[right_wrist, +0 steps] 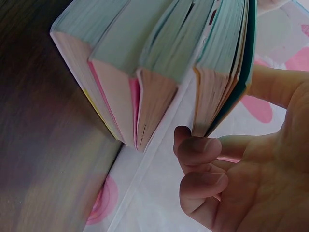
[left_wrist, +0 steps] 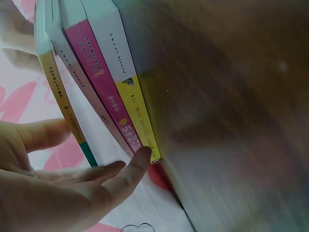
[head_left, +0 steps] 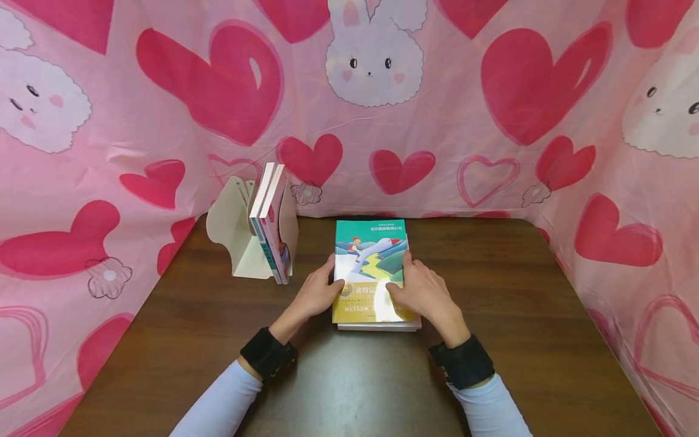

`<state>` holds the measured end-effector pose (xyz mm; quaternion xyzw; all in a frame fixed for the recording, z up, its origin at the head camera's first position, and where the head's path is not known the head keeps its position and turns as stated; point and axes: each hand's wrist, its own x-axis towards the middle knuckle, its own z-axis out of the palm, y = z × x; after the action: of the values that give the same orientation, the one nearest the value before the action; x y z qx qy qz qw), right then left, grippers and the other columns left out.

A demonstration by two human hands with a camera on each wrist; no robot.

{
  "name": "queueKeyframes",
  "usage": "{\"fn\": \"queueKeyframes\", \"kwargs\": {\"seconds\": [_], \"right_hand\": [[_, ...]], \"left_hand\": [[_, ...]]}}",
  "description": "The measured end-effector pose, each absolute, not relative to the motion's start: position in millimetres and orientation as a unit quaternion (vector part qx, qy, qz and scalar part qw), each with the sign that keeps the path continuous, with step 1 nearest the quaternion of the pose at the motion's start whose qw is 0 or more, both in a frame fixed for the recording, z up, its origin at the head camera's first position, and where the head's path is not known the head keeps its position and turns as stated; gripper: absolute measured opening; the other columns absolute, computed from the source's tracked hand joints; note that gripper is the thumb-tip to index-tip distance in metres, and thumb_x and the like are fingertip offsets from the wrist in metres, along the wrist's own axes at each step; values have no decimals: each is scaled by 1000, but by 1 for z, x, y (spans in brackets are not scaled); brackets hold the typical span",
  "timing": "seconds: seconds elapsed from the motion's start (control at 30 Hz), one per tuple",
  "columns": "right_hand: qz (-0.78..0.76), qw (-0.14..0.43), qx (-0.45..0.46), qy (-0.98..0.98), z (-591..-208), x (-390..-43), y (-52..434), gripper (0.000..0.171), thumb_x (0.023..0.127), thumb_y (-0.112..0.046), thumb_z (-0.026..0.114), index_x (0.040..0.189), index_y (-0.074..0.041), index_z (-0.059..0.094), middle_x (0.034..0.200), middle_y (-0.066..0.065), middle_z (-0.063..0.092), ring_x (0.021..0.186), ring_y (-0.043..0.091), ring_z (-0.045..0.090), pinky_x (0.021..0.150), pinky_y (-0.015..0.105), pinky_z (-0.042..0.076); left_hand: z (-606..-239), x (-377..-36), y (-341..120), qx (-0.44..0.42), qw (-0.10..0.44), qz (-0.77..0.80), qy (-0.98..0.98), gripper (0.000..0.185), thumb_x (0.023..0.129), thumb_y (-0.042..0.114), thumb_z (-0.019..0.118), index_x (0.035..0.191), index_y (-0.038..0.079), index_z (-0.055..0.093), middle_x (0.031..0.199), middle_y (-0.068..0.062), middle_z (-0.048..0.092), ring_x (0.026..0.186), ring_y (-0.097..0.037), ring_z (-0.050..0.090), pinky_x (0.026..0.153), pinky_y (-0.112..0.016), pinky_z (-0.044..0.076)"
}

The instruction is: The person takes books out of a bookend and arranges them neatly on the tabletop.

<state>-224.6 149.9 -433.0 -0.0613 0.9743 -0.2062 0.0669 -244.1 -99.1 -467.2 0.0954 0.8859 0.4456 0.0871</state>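
stack of books [head_left: 374, 273] lay flat mid-tabletop [head_left: 519, 291], green-and-yellow cover on top | left hand [head_left: 318, 294] pressed the stack's left edge, fingers nearly straight | right hand [head_left: 422, 294] gripped the right edge, fingers curled under the top book | bookstand [head_left: 235, 233] with upright books [head_left: 271, 221] stood well left

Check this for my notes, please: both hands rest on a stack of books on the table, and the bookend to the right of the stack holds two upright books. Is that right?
Not quite: the bookend with its upright books stands to the left of the stack, as the head view shows. The left hand and right hand do rest on the stack on the table.
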Motion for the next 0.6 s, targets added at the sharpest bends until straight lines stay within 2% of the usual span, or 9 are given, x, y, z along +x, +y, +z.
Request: {"fn": "queueKeyframes", "kwargs": {"seconds": [0.6], "right_hand": [[-212, 99, -47, 971, -430, -223, 154, 94, 96, -39, 71, 160, 12, 25, 151, 31, 48, 128, 44, 54, 105, 64, 46]], "left_hand": [[-470, -248, -96, 116, 139, 416, 891, 76, 108, 23, 60, 166, -1, 18, 169, -19, 30, 152, -34, 35, 122, -55, 29]]}}
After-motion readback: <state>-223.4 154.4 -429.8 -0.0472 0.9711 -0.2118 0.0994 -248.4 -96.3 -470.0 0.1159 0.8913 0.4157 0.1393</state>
